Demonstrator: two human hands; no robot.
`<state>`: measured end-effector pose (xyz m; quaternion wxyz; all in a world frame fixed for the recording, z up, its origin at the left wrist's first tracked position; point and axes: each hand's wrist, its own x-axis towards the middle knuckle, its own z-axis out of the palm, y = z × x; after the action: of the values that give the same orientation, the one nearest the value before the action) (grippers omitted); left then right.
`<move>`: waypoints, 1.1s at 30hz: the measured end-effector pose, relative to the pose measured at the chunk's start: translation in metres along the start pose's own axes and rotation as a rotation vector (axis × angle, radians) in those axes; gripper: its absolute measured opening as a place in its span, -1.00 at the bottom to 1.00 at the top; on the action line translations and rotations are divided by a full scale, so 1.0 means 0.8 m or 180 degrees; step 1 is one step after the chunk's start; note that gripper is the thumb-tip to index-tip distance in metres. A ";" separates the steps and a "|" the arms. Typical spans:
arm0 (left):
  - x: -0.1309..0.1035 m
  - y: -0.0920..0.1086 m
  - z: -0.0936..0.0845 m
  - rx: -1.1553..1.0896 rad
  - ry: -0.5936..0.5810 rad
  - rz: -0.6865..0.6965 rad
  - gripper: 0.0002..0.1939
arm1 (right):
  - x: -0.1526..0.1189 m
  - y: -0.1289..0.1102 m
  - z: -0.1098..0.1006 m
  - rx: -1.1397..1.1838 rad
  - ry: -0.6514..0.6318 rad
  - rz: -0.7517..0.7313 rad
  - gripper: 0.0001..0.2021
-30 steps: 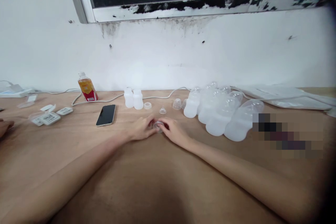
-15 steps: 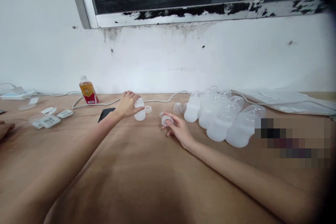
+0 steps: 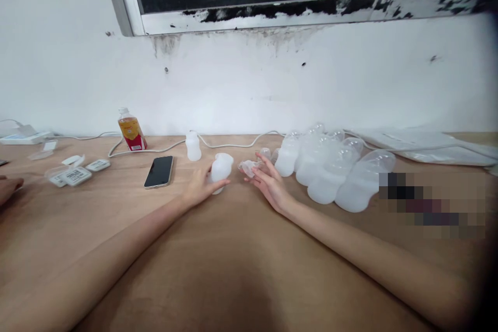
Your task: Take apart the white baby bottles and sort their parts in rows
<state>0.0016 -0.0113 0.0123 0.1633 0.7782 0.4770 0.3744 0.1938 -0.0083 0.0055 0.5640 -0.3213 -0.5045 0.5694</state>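
My left hand [image 3: 206,182] is closed round a frosted white baby bottle [image 3: 221,167], which tilts with its top toward the right. My right hand [image 3: 271,182] pinches a clear, ring-like bottle top [image 3: 249,168] between thumb and fingers; its exact shape is blurred. A small gap separates the bottle from this piece. Behind my left hand, another white bottle [image 3: 193,146] stands upright without a dome. Clear domed caps [image 3: 265,153] lie just beyond my right fingers, partly hidden. Several bottles with clear domes [image 3: 327,176] stand grouped to the right.
A phone [image 3: 159,171] lies left of my left hand. Farther left are a drink bottle [image 3: 132,130], small white labelled cases [image 3: 78,176] and another person's hand [image 3: 10,188]. A white cable [image 3: 241,145] runs along the wall; a plastic bag [image 3: 420,149] lies at back right.
My left hand has come nearer and to the right with its bottle, uncovering the phone and the standing bottle. My right hand has turned the clear piece and raised it slightly.
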 end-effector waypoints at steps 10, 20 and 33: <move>-0.009 0.008 0.002 0.0819 -0.0295 0.0549 -0.37 | -0.003 -0.002 -0.007 -0.1104 -0.0498 -0.0565 -0.71; 0.001 0.011 -0.014 0.0384 -0.0923 0.0291 -0.46 | 0.007 -0.016 -0.019 -0.1871 -0.1319 -0.1140 -0.61; -0.015 0.012 0.002 0.1768 -0.0571 0.0970 -0.47 | 0.007 -0.010 -0.021 -0.2534 -0.1058 0.0202 -0.56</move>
<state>0.0055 -0.0261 0.0119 -0.0718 0.8853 0.4227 0.1800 0.2114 -0.0007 0.0089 0.2894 -0.4330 -0.7587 0.3914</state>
